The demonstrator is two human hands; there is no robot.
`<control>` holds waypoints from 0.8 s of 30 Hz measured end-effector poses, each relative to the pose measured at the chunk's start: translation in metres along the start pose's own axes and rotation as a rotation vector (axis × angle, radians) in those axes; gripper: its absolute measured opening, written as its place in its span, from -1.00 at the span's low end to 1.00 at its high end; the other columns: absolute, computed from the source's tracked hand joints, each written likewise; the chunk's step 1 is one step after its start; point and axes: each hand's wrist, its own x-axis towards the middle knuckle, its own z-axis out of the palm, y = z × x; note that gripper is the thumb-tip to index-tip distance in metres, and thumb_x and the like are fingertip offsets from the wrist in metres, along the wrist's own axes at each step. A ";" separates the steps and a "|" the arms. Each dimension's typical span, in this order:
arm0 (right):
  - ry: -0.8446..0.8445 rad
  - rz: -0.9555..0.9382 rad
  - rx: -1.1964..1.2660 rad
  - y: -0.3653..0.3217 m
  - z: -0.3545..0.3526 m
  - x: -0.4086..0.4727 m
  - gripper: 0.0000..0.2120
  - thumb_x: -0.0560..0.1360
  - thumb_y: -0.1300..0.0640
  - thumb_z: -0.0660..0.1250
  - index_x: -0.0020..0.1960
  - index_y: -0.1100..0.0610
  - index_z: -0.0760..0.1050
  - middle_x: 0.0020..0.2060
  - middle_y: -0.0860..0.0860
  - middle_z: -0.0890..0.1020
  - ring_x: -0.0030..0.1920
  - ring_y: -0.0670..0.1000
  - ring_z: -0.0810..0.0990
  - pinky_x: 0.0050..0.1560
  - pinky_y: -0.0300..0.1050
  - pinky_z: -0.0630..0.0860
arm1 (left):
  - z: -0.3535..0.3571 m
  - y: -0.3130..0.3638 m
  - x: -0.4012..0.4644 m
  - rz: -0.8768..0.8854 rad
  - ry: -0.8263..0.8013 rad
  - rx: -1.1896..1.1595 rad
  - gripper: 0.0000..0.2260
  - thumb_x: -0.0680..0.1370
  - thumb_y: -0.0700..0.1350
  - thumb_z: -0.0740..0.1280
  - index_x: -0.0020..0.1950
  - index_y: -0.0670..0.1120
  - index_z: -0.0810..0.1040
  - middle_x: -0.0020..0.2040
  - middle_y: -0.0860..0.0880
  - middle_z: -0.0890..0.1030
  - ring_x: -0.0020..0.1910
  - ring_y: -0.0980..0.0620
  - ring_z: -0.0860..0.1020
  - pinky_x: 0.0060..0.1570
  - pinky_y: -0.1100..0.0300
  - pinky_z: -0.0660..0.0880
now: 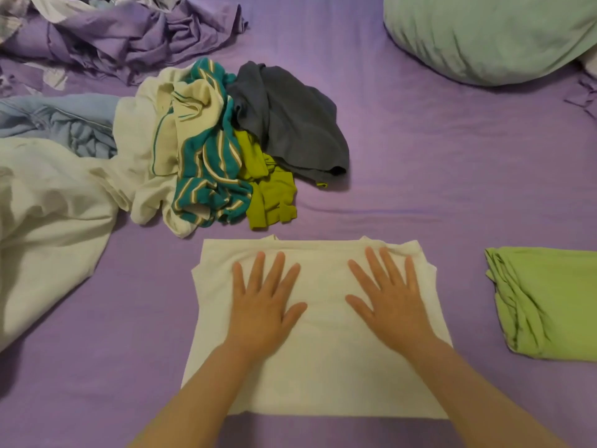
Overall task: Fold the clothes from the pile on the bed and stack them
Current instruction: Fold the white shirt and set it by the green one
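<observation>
My left hand (263, 305) and my right hand (392, 302) lie flat on a white shirt (318, 360) in the lower middle of the frame. My fingers are straight and spread out, and they press down on the cloth without grabbing it. The two hands are side by side with a gap between them. The white shirt is folded into a neat shape and it lies on the purple bed (420, 176). Above it, in the middle of the frame, is the pile of clothes (226, 147) that is all messy. In the pile I see a teal striped top (210, 176), a yellow-green top (269, 192), a dark gray top (287, 121) and a cream cloth (151, 156), all touching and mixed up. At the right edge of the frame lies a folded light green cloth (546, 302), well apart from the white shirt. In the upper right is a pale green pillow (491, 33). On the left side is a big white sheet (48, 227), with a light blue cloth (55, 121) above it. In the upper left is a crumpled purple blanket (135, 33).
</observation>
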 end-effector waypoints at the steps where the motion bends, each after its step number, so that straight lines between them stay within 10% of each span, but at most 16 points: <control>1: -0.008 0.017 -0.012 0.011 -0.002 0.000 -0.40 0.58 -0.26 -0.18 0.48 -0.02 0.25 0.48 0.07 0.25 0.49 0.16 0.18 0.42 0.30 0.02 | 0.003 -0.005 0.002 -0.024 -0.030 0.022 -0.40 0.56 0.32 -0.04 0.55 0.08 0.14 0.55 -0.01 0.10 0.53 -0.21 0.06 0.42 -0.32 -0.08; 6: 0.113 0.317 0.291 0.053 -0.012 -0.003 -0.46 0.63 -0.12 -0.08 0.48 0.14 0.23 0.49 0.14 0.23 0.50 0.17 0.15 0.44 0.15 0.11 | 0.004 0.010 0.007 -0.128 -0.069 0.031 -0.30 0.52 0.42 -0.18 0.56 0.08 -0.15 0.56 -0.02 -0.17 0.53 -0.15 -0.24 0.42 -0.29 -0.26; 13: 0.190 0.493 0.582 0.074 -0.029 0.005 -0.84 0.49 0.10 0.38 0.00 0.18 0.58 0.12 0.09 0.56 0.26 0.16 0.40 0.22 -0.02 0.28 | 0.004 0.140 0.019 0.174 0.017 -0.115 -0.42 0.59 0.28 -0.02 0.54 0.04 0.18 0.55 -0.10 0.10 0.52 -0.23 0.04 0.35 -0.33 0.00; 18: 0.354 0.584 0.766 0.074 -0.039 0.007 -0.91 0.51 0.15 0.31 -0.14 0.09 0.42 -0.22 -0.05 0.49 -0.07 0.13 0.50 -0.05 0.01 0.41 | 0.015 0.168 0.028 0.127 0.021 -0.089 -0.41 0.59 0.29 -0.02 0.55 0.03 0.15 0.55 -0.11 0.13 0.52 -0.23 0.06 0.36 -0.32 -0.04; 24: 0.271 0.503 0.806 0.070 -0.029 -0.014 -0.64 0.49 0.16 0.38 0.23 0.22 0.39 0.18 0.12 0.44 0.13 0.13 0.48 0.14 0.07 0.45 | 0.028 0.162 0.032 0.123 -0.003 -0.059 -0.40 0.59 0.30 -0.05 0.56 0.03 0.10 0.55 -0.10 0.11 0.53 -0.22 0.05 0.37 -0.31 -0.01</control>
